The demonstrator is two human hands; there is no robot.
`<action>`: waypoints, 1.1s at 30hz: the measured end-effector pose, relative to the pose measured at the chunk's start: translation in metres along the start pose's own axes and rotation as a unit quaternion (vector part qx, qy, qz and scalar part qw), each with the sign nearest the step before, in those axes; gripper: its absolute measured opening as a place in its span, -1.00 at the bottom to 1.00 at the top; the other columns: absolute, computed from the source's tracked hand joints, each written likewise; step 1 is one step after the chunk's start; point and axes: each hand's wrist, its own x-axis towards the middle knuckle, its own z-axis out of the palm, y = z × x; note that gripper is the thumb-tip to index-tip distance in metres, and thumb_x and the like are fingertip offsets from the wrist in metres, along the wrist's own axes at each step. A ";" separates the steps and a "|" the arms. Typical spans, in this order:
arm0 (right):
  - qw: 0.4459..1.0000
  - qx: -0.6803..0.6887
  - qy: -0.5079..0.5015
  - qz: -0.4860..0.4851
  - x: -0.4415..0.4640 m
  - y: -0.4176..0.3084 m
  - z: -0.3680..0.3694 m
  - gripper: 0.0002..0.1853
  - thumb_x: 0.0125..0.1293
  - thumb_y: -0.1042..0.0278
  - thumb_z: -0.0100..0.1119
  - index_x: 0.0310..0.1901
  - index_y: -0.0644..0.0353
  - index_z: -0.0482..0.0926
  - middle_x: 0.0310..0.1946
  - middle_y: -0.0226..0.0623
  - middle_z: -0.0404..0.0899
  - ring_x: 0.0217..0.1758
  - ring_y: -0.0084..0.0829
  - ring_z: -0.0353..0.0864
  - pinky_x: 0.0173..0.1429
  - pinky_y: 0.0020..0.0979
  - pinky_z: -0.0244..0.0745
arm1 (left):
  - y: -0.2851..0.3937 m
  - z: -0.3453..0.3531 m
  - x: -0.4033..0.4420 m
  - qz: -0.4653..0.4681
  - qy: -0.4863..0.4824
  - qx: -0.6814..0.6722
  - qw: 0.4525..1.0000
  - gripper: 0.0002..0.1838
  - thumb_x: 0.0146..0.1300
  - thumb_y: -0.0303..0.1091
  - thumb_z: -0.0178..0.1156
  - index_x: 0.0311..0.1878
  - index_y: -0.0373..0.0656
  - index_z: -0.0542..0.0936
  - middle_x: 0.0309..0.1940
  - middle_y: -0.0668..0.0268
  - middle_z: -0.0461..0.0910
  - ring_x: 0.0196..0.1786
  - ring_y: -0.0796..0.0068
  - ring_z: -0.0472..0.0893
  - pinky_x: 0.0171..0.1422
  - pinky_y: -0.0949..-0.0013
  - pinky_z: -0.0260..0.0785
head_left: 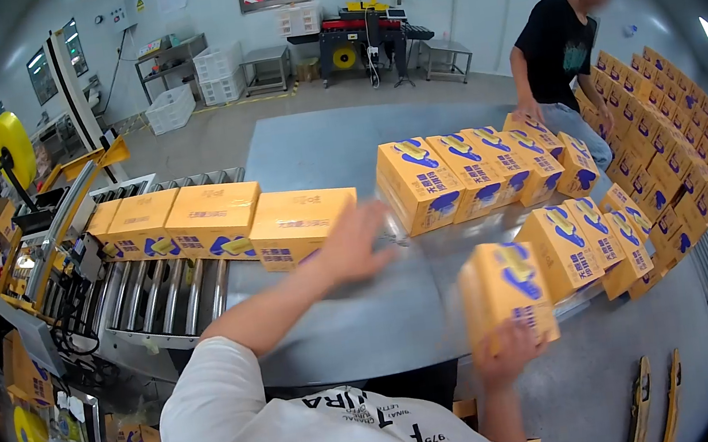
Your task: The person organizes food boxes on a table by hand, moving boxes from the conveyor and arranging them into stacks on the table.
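Observation:
My left hand is over the metal table, fingers spread and blurred, beside the right end of a yellow carton. That carton is last in a row running left onto the rollers. With my right hand I grip the lower part of an upright yellow carton at the table's front right. Several upright cartons stand in a row beyond my hands, and a nearer row stands just right of the held carton.
A roller conveyor with a taping machine is at the left. Behind the table's right end stands a person, one hand at the cartons. Stacked cartons rise at the far right. Another machine stands by the back wall.

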 end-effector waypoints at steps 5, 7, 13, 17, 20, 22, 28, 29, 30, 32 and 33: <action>0.988 0.000 -0.003 0.153 0.020 0.064 0.012 -0.61 0.33 0.24 0.31 0.15 0.14 0.58 0.26 -0.15 0.55 0.49 0.00 0.38 0.65 0.32 -0.05 | -0.073 0.001 0.019 -0.258 -0.106 0.067 0.958 -0.21 0.32 0.27 0.21 0.34 -0.24 0.50 0.27 0.00 0.53 0.44 -0.04 0.41 0.62 -0.46 -0.11; 0.989 -0.002 -0.003 0.148 0.027 0.053 0.009 -0.56 0.30 0.19 0.34 0.17 0.13 0.58 0.28 -0.14 0.54 0.51 0.01 0.36 0.64 0.35 -0.06 | -0.041 0.002 0.025 -0.247 -0.127 0.073 0.958 -0.18 0.31 0.31 0.18 0.31 -0.28 0.48 0.27 -0.03 0.50 0.47 -0.03 0.37 0.60 -0.54 -0.16; 0.978 0.186 0.089 0.012 0.041 -0.048 -0.027 -0.49 0.26 0.01 0.34 0.17 0.09 0.59 0.27 -0.17 0.55 0.51 0.02 0.36 0.61 0.48 -0.13 | 0.105 0.027 -0.071 0.207 0.099 -0.050 0.972 -0.20 0.24 0.06 0.36 0.42 -0.24 0.42 0.34 -0.01 0.43 0.44 -0.06 0.41 0.59 -0.47 -0.05; 0.994 0.065 -0.049 0.077 0.030 -0.020 -0.019 -0.57 0.29 0.04 0.31 0.10 0.07 0.64 0.18 -0.22 0.62 0.44 -0.02 0.42 0.61 0.51 -0.17 | 0.022 -0.005 -0.039 0.075 -0.022 -0.154 0.985 -0.26 0.25 -0.06 0.34 0.46 -0.15 0.42 0.41 0.02 0.46 0.41 -0.01 0.46 0.49 -0.01 0.34; 0.997 0.036 -0.034 0.067 0.033 -0.010 -0.014 -0.63 0.28 0.12 0.31 0.05 0.08 0.66 0.12 -0.24 0.64 0.39 -0.06 0.44 0.62 0.48 -0.17 | -0.097 -0.064 0.003 -0.230 -0.077 0.046 0.969 -0.34 0.31 0.13 0.27 0.32 -0.15 0.59 0.22 0.06 0.66 0.25 -0.01 0.62 0.39 0.08 0.44; 0.995 0.037 -0.045 0.076 0.033 -0.012 -0.014 -0.64 0.27 0.16 0.31 0.06 0.09 0.65 0.12 -0.22 0.63 0.38 -0.06 0.44 0.63 0.45 -0.17 | -0.176 -0.074 -0.024 -0.330 -0.092 0.080 0.936 -0.28 0.29 0.30 0.21 0.28 -0.08 0.63 0.21 0.07 0.64 0.37 0.08 0.53 0.56 -0.08 0.21; 0.984 0.153 -0.031 0.083 0.046 -0.054 -0.051 -0.56 0.27 0.11 0.34 0.12 0.13 0.60 0.18 -0.15 0.58 0.41 0.06 0.41 0.60 0.41 -0.02 | -0.084 -0.066 -0.049 -0.287 -0.012 0.107 0.952 -0.23 0.21 0.36 0.23 0.12 -0.22 0.65 0.09 -0.04 0.57 0.25 -0.03 0.47 0.46 -0.20 0.15; 0.978 0.192 -0.025 0.077 0.050 -0.068 -0.056 -0.53 0.27 0.08 0.36 0.13 0.13 0.59 0.19 -0.13 0.57 0.42 0.09 0.40 0.59 0.40 0.01 | -0.053 -0.046 -0.059 -0.206 0.095 0.109 0.968 -0.28 0.14 0.27 0.34 0.00 -0.31 0.65 0.02 -0.03 0.56 0.13 -0.04 0.48 0.36 -0.21 0.20; 0.978 0.205 -0.019 0.039 0.053 -0.082 -0.056 -0.50 0.25 0.06 0.37 0.14 0.14 0.59 0.19 -0.13 0.57 0.43 0.11 0.39 0.57 0.38 0.06 | -0.017 -0.038 -0.070 -0.131 0.172 0.034 0.976 -0.37 0.16 0.12 0.39 -0.03 -0.34 0.63 0.01 -0.04 0.58 0.20 -0.09 0.47 0.40 -0.23 0.21; 0.973 0.229 -0.017 -0.034 0.056 -0.105 -0.060 -0.45 0.23 0.01 0.40 0.15 0.17 0.58 0.19 -0.12 0.57 0.44 0.14 0.38 0.54 0.34 0.14 | 0.044 -0.028 -0.099 0.055 0.173 0.019 0.983 -0.55 0.24 -0.10 0.35 -0.01 -0.32 0.62 0.04 -0.02 0.60 0.27 -0.10 0.48 0.41 -0.18 0.28; 0.971 0.236 -0.009 -0.047 0.056 -0.112 -0.057 -0.39 0.17 -0.01 0.44 0.19 0.15 0.58 0.23 -0.12 0.57 0.45 0.10 0.39 0.53 0.28 0.14 | 0.041 -0.024 -0.102 0.142 0.122 -0.074 0.979 -0.59 0.27 -0.15 0.33 0.03 -0.28 0.61 0.10 -0.01 0.58 0.27 -0.09 0.50 0.42 -0.17 0.31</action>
